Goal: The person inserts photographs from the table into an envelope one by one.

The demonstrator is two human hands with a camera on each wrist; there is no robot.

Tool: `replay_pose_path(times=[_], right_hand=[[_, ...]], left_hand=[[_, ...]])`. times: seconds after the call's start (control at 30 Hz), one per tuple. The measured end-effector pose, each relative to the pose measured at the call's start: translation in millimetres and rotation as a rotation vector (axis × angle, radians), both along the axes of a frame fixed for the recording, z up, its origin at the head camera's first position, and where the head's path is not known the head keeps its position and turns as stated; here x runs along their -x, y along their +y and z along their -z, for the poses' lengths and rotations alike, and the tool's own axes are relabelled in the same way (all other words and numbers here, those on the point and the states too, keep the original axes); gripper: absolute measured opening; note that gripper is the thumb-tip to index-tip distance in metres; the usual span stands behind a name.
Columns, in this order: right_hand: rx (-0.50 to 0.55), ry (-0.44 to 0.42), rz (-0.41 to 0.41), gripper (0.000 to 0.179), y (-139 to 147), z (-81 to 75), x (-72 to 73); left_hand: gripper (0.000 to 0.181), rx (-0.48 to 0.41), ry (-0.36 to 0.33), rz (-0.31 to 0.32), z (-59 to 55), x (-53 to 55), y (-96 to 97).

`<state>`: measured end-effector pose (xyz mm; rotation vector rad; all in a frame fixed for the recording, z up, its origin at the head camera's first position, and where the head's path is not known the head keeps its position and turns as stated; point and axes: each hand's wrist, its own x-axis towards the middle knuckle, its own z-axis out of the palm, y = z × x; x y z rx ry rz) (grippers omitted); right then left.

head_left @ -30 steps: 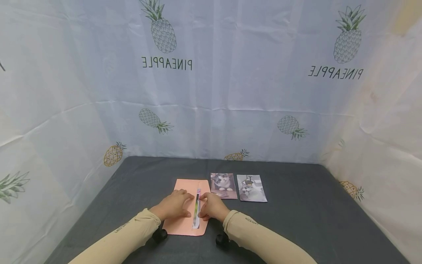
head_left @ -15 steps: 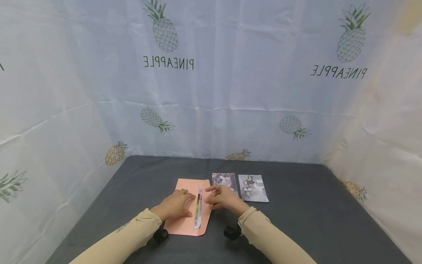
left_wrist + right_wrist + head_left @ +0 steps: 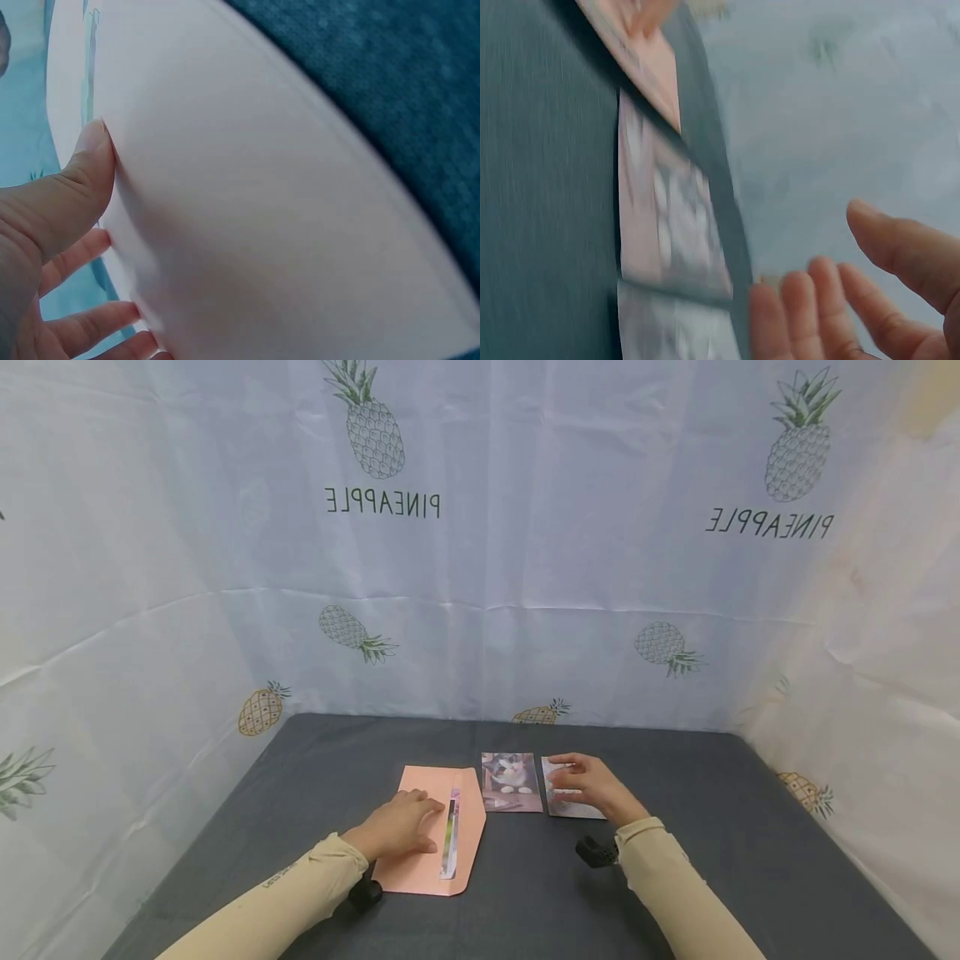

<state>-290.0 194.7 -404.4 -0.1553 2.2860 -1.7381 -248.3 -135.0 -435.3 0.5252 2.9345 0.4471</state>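
Observation:
A peach-coloured envelope (image 3: 405,870) lies on the dark table, its pointed flap folded out to the right. A narrow strip of a colourful picture (image 3: 449,843) shows at its opening. My left hand (image 3: 401,825) rests on the envelope with fingers and thumb spread, touching its surface in the left wrist view. My right hand (image 3: 596,787) hovers over the right-hand cat photo (image 3: 577,810) with nothing in its loosely extended fingers, hiding much of that photo. Between envelope and right hand lies another cat photo (image 3: 510,781), face up.
The dark cloth-covered table (image 3: 675,860) reaches back to a white curtain (image 3: 480,543) printed with pineapples, which also closes off both sides. A black wrist-worn device (image 3: 596,852) hangs below the right wrist, and another (image 3: 365,895) below the left.
My right hand has let go of the envelope's opening area and moved right, past the first cat photo, to above the second. My left hand has stayed on the envelope.

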Motion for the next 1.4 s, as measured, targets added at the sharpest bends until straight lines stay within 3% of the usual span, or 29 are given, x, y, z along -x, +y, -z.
replay_pose_path(times=[0.27, 0.57, 0.9, 1.13, 1.4], right_hand=[[-0.106, 0.008, 0.160, 0.052, 42.8, 12.4, 16.8], [-0.247, -0.020, 0.196, 0.059, 63.1, 27.2, 26.2], [-0.322, -0.025, 0.258, 0.051, 60.7, 36.8, 35.2], [-0.527, 0.038, 0.294, 0.048, 55.5, 44.9, 42.7], [-0.670, 0.084, 0.296, 0.050, 42.9, 35.6, 35.1]], left_hand=[[0.058, 0.005, -0.003, 0.002, -2.4, -2.3, 0.4], [0.058, 0.008, -0.005, 0.005, -2.3, -1.4, 0.6], [0.059, 0.014, -0.007, 0.003, -1.1, -0.2, 0.6], [0.059, 0.011, -0.002, 0.002, -1.2, -0.6, -0.2], [0.058, 0.012, -0.001, 0.003, 0.0, 0.9, -0.4]])
